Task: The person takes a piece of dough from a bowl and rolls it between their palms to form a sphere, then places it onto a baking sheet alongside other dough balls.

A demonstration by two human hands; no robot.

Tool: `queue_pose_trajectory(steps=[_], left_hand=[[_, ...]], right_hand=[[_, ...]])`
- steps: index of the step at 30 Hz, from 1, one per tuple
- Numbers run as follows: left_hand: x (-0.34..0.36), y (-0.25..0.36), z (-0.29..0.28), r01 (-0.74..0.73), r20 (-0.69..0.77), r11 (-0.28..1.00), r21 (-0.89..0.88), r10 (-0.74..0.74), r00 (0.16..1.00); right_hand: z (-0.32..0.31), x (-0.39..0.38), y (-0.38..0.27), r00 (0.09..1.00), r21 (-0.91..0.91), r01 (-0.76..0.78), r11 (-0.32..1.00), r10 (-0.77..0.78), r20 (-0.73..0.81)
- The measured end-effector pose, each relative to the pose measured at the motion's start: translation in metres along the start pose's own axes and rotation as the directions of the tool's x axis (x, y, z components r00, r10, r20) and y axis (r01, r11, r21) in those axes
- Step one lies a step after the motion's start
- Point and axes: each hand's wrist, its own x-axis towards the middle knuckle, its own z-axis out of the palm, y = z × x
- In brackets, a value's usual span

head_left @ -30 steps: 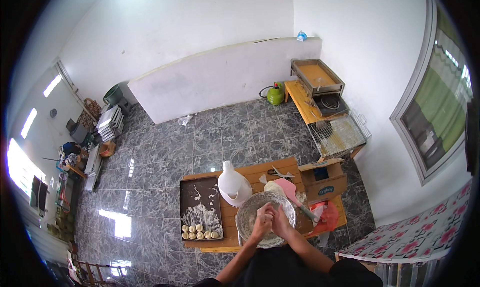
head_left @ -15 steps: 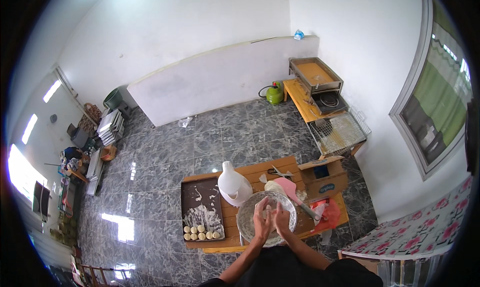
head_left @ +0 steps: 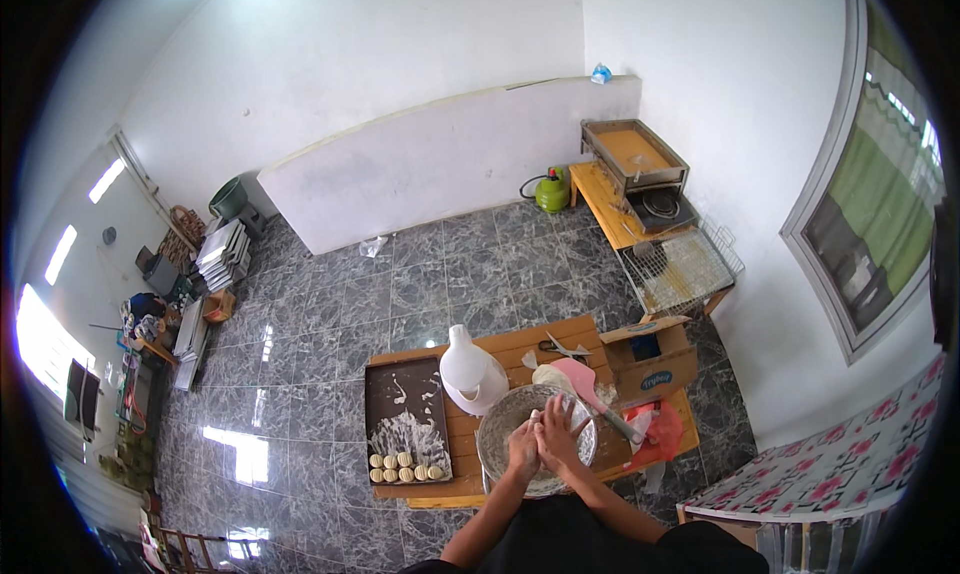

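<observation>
My left hand (head_left: pixel 522 448) and my right hand (head_left: pixel 558 438) meet over a silver metal bowl (head_left: pixel 492 436) with pale residue on its wall. The left fingers are curled, and a small whitish bit shows between the hands; its kind is unclear. Across it lies my right hand, fingers stretched and spread. Left of the bowl, a dark baking tray (head_left: pixel 400 374) dusted with white flour holds several pale ridged dough balls (head_left: pixel 391 474) at its near edge. A white jug-shaped container (head_left: pixel 470 372) stands between tray and bowl. Behind the bowl lie a pink paddle-shaped tool (head_left: pixel 573 376) and a whitish lump (head_left: pixel 548 375).
Scissors (head_left: pixel 562 348) lie at the wooden table's (head_left: pixel 525 336) far side. An open cardboard box (head_left: pixel 655 367) and a red plastic bag (head_left: pixel 660 429) sit at right. Farther off are a wire rack (head_left: pixel 680 271), a green gas cylinder (head_left: pixel 551 191) and a low wall (head_left: pixel 420 164).
My hands have come closer together and lower over the bowl. The right hand has turned across the left one, with its fingers spreading. The tray and dough balls stay put.
</observation>
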Motion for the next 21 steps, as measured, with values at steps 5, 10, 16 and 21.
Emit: queue_pose_trajectory(steps=[5,10,16,21], left_hand=[[-0.009,0.019,0.007,-0.123,-0.219,0.986,-0.11,0.096,0.971],[-0.013,0.035,0.004,-0.046,-0.117,0.992,-0.115,0.033,0.993],[-0.015,0.015,0.018,-0.448,0.209,0.714,0.539,0.402,0.892],[-0.02,0.008,0.02,-0.445,0.406,-0.02,0.895,0.449,0.796]], right_hand=[[0.006,0.01,0.037,0.992,0.336,-0.007,0.942,0.049,-0.118],[0.015,0.016,0.047,0.97,0.804,-0.236,0.545,0.088,0.225],[0.003,0.003,0.018,0.827,0.767,-0.554,-0.323,-0.114,0.55],[0.017,0.009,0.017,0.968,0.978,-0.179,0.106,-0.159,0.195]])
